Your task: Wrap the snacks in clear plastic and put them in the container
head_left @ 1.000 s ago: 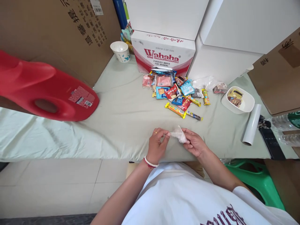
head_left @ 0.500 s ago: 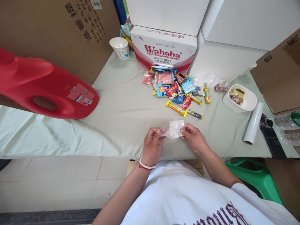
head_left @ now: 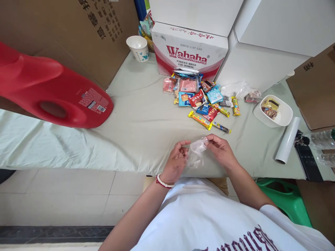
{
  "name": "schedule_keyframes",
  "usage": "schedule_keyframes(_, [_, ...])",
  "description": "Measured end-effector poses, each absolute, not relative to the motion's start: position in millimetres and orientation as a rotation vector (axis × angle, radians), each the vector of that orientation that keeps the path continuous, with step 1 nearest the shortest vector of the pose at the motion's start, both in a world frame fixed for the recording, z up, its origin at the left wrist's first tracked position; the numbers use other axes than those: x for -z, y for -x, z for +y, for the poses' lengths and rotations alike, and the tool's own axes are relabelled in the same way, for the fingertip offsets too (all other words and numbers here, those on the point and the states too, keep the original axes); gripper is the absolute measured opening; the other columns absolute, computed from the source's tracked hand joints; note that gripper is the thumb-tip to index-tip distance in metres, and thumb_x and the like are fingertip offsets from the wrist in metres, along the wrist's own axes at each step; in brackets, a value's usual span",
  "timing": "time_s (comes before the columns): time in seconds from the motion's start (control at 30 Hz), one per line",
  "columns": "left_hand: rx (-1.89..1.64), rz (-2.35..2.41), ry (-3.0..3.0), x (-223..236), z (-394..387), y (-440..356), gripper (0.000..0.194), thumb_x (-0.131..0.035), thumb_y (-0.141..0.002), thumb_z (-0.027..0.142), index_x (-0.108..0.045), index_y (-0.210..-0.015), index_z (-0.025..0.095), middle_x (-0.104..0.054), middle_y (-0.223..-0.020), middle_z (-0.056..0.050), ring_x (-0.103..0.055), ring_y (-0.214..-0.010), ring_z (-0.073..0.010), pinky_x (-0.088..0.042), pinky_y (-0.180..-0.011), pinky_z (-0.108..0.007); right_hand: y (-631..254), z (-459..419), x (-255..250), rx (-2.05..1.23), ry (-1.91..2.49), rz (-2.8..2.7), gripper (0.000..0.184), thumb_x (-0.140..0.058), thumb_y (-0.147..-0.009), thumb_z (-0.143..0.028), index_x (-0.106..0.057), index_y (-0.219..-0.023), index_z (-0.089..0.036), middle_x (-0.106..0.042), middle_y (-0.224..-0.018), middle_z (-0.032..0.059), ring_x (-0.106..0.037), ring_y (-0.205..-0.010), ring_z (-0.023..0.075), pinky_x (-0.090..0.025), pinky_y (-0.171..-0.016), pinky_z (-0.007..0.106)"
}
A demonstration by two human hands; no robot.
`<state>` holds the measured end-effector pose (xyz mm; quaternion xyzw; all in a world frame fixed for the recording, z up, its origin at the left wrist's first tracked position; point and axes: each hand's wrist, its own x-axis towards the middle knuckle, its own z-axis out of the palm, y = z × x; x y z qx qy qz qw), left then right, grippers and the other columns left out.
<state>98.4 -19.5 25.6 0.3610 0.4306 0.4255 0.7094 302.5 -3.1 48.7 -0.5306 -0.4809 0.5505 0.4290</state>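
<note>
A thin clear plastic bag (head_left: 196,152) hangs crumpled over the table's near edge. The fingertips of my right hand (head_left: 220,148) pinch it by its upper right corner. At its left side is my left hand (head_left: 178,158), with a beaded bracelet on the wrist; its fingers are apart and half curled, close against the plastic. Beyond my hands lies a pile of wrapped snacks, with a yellow snack stick (head_left: 200,120) and a dark-wrapped stick (head_left: 221,127) at its near side.
A white plastic tub (head_left: 286,112) holding wrapped snacks stands at the right, beside a white roll (head_left: 288,140). Left is a large red jug (head_left: 65,94). Behind the pile stand a Wahaha carton (head_left: 192,47) and a paper cup (head_left: 138,48).
The bag has gone from stretched between both hands to hanging loose and crumpled from my right hand. The fingers of my left hand have come apart.
</note>
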Motion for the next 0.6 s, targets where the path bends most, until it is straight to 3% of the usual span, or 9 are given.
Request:
schedule_keyframes(0.13, [-0.943,1.270,-1.020,-21.1,-17.6,-105.4,0.021,-0.065,-0.080,0.036,-0.061,-0.093,0.020,-0.051,-0.082,0.000,-0.048,-0.074,-0.0144,-0.041,-0.072,-0.030,-300.9,-3.8,-52.1,-1.129,1.459,-1.272,0.028,-0.069,-0.090,-0.049,-0.070,-0.106,-0.026,-0.067,-0.100,0.0036,-0.060,-0.092,0.0193,-0.047,-0.085,0.032])
schedule_keyframes(0.27, [-1.029,1.445,-1.305,-21.7,-19.5,-109.0,0.008,-0.061,-0.086,0.028,-0.061,-0.081,0.021,-0.050,-0.083,0.000,-0.047,-0.073,-0.0145,-0.040,-0.072,-0.030,-289.9,-13.5,-60.0,-1.027,1.475,-1.382,0.027,-0.066,-0.092,-0.050,-0.067,-0.105,-0.026,-0.066,-0.103,0.0046,-0.060,-0.097,0.0209,-0.049,-0.082,0.032])
schedule_keyframes(0.33, [-1.038,1.430,-1.362,-23.4,-21.6,-109.5,0.009,-0.065,-0.084,0.026,-0.060,-0.079,0.021,-0.050,-0.084,0.000,-0.045,-0.071,-0.0137,-0.040,-0.069,-0.029,-282.5,-17.0,-61.8,-1.132,1.429,-1.449,0.030,-0.074,-0.087,-0.048,-0.068,-0.106,-0.026,-0.067,-0.101,0.0039,-0.061,-0.094,0.0208,-0.049,-0.079,0.031])
schedule_keyframes(0.47, [-1.129,1.329,-1.230,-20.4,-22.0,-107.5,0.012,-0.064,-0.080,0.021,-0.053,-0.073,0.021,-0.050,-0.083,0.001,-0.047,-0.073,-0.0133,-0.040,-0.069,-0.027,-277.4,-17.5,-59.2,-1.241,1.476,-1.303,0.024,-0.076,-0.084,-0.046,-0.067,-0.086,-0.024,-0.061,-0.074,-0.0012,-0.051,-0.067,0.0147,-0.042,-0.064,0.028])
schedule_keyframes(0.6, [-1.182,1.419,-0.996,-13.0,-16.6,-104.1,0.017,-0.063,-0.079,0.025,-0.048,-0.073,0.022,-0.046,-0.073,0.005,-0.043,-0.068,-0.0118,-0.037,-0.067,-0.026,-284.6,-22.9,-54.4,-1.329,1.397,-1.157,0.027,-0.080,-0.081,-0.047,-0.065,-0.082,-0.024,-0.056,-0.072,-0.0024,-0.047,-0.066,0.0137,-0.039,-0.062,0.026])
